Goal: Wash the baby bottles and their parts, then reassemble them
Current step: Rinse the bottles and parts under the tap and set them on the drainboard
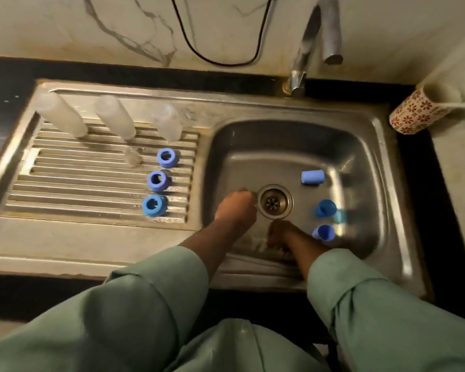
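Three clear bottles stand on the ribbed drainboard [65,189], in a row along its far edge. The left bottle [61,114], the middle bottle [115,116] and the right bottle [167,122] all look tall and see-through, and I cannot tell which end is up. In this view their long sides lean away toward the far left. A small clear nipple [132,157] sits just in front of the middle and right bottles.

Three blue rings sit in a line near the right edge of the drainboard, one behind the other. The far ring [167,157], the middle ring [158,180] and the near ring [154,205] each show a round hole that faces up and a bit left.

The sink [360,146] holds three blue caps on its right side. The far cap [312,177] lies on its side, with its long side running left to right. The middle cap [326,208] and the near cap [323,233] lie tipped over, open ends facing left.

The left hand [236,205] is down in the sink, just left of the drain [273,202], fingers curled. I cannot tell if it holds a thing. The right hand [281,233] is near the front wall of the sink, blurry, and I cannot tell its grip.

A tap [314,41] sticks out over the sink. A flowered cup [416,111] sits on the tabletop [8,76] by the far right corner.
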{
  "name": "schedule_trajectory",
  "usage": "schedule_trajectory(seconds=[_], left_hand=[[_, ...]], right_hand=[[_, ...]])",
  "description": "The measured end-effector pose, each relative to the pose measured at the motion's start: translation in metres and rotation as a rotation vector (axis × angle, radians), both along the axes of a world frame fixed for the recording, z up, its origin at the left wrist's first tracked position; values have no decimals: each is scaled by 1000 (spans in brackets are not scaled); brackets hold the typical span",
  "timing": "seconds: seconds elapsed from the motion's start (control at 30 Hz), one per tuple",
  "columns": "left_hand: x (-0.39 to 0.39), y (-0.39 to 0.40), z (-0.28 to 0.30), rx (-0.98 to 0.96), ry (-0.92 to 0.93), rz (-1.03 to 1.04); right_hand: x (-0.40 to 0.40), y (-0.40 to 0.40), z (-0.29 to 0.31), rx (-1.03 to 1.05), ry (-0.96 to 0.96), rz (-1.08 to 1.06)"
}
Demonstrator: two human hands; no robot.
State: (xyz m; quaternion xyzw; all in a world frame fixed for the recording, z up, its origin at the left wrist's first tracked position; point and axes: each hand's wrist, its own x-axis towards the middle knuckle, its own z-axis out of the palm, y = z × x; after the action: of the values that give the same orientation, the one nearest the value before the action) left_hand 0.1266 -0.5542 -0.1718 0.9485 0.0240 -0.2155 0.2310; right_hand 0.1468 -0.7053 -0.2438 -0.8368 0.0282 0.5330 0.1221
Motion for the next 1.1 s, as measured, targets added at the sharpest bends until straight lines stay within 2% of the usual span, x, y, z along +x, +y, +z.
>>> schedule_trajectory(seconds=[0.07, 0.23, 0.37, 0.47, 0.57, 0.63, 0.7, 0.8, 0.87, 0.97, 1.03, 1.1], left_hand=[[4, -7, -6, 15, 10, 42], [23, -9, -6, 52, 3, 108], [63, -6, 15, -28, -87, 273], [111, -14, 45, -145, -237, 359], [162, -29, 82, -270, -415, 356], [190, -43, 105, -350, -434, 310], [209, -59, 115, -399, -343, 278], [221, -73, 110, -407, -229, 328], [225, -69, 98, -375, -314, 364], [229, -46, 77, -310, -404, 444], [234, -31, 65, -326, -332, 518], [242, -24, 59, -410, -261, 566]], right_hand=[[1, -8, -9, 6, -43, 11], [8, -16, -18, 94, 61, -144], [33, -27, -2, 185, 69, -448], [57, -39, 17, 408, -139, -569], [78, -42, 35, 554, -505, -445], [89, -40, 45, 613, -735, -391], [99, -37, 51, 647, -863, -377], [110, -35, 53, 683, -950, -376], [114, -32, 52, 711, -962, -415], [119, -28, 53, 773, -879, -573], [121, -25, 51, 788, -897, -614], [124, -22, 48, 769, -965, -553]])
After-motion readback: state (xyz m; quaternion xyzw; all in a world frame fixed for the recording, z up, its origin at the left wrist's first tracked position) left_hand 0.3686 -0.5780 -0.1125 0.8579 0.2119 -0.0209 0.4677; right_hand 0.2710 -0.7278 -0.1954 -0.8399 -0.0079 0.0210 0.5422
